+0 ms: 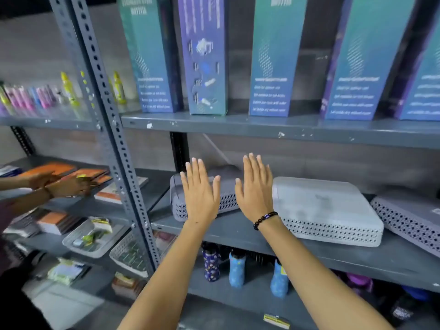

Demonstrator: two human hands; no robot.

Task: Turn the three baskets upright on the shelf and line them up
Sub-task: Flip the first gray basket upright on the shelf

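Baskets: three pale perforated baskets lie upside down, bases up, along the middle grey shelf (pixel 238 231), right of the slotted upright post (pixel 112 129).
Left basket (pixel 181 206): overturned near the shelf's left end, just beside the post; its lattice side faces the front edge, and both hands partly cover it.
Left hand (pixel 201 196): raised flat in front of the left basket, palm forward, fingers spread and straight, gripping nothing; whether it touches the basket cannot be told.
Right hand (pixel 256 189): raised beside the left hand, fingers extended and close together, grasping nothing, over the gap between the left and middle baskets; a dark beaded bracelet (pixel 264 219) circles the wrist.
Middle basket (pixel 326 210): overturned at the shelf's centre, its near corner reaching the front edge, flat base uppermost.
Right basket (pixel 409 220): overturned and tilted at the shelf's right end, cut off by the frame edge, just beside the middle basket.
Upper shelf: tall teal and purple bottle boxes (pixel 273 55) stand upright in a row.
Lower shelf: patterned blue bottles (pixel 237 270) stand near the front edge.
Far left: another person's hands (pixel 59 184) reach over orange booklets (pixel 57 169) on the neighbouring rack.
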